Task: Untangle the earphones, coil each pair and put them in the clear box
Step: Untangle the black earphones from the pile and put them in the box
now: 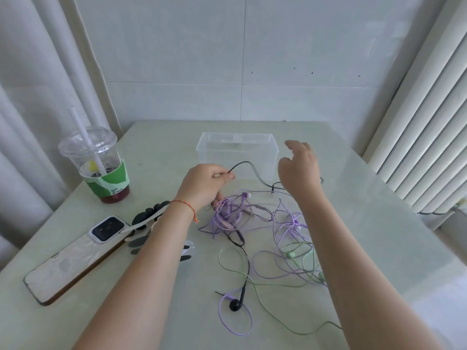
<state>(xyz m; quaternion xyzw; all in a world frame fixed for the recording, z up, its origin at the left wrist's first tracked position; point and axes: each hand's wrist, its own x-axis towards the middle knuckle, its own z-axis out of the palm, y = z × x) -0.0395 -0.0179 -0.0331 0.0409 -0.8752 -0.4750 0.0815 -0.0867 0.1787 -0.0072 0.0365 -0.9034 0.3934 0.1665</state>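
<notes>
A tangle of purple earphone cables (228, 217) lies in the middle of the pale green table, mixed with a black cable (255, 170) and green earphones (294, 253). My left hand (204, 185) pinches the black cable between thumb and fingers, just in front of the clear box (237, 150). The cable arcs up from the pinch and runs right toward my right hand (299, 168), which hovers with loosely spread fingers beside the box's right wall and holds nothing. A black earbud (235, 305) lies near the front, inside a purple loop.
A lidded plastic cup (97, 162) with a straw and green sleeve stands at the left. A phone (75, 256) lies at the front left, with a black-and-white object (149, 218) beside it. Curtains hang left, a radiator stands right.
</notes>
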